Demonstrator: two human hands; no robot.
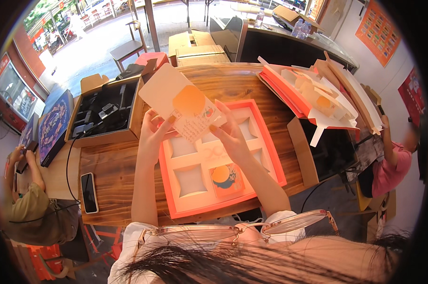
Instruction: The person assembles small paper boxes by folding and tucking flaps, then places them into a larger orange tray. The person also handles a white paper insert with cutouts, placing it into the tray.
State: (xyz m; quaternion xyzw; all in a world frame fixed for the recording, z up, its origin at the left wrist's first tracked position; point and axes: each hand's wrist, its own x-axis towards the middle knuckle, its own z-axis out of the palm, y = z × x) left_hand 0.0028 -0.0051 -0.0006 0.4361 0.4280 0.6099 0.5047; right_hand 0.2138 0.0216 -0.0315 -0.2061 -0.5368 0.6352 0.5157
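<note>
Cream card point(180, 100) with orange circle was between left hand point(156, 131) and right hand point(231, 136). Left fingers pinched its lower left edge, right fingers gripped its lower right corner. Card tilted over part of a red-rimmed tray point(177, 210); small box point(226, 180) sat in a near compartment. Tray lay on wooden table point(117, 189), phone point(89, 193) to its left. Carton point(103, 138) farther left, opened packaging point(313, 94) on right. Beyond: cardboard boxes point(202, 54), chair point(129, 48). Tray sat near table's near edge; wood strip showed toward phone, more wood behind, up to far edge.
</note>
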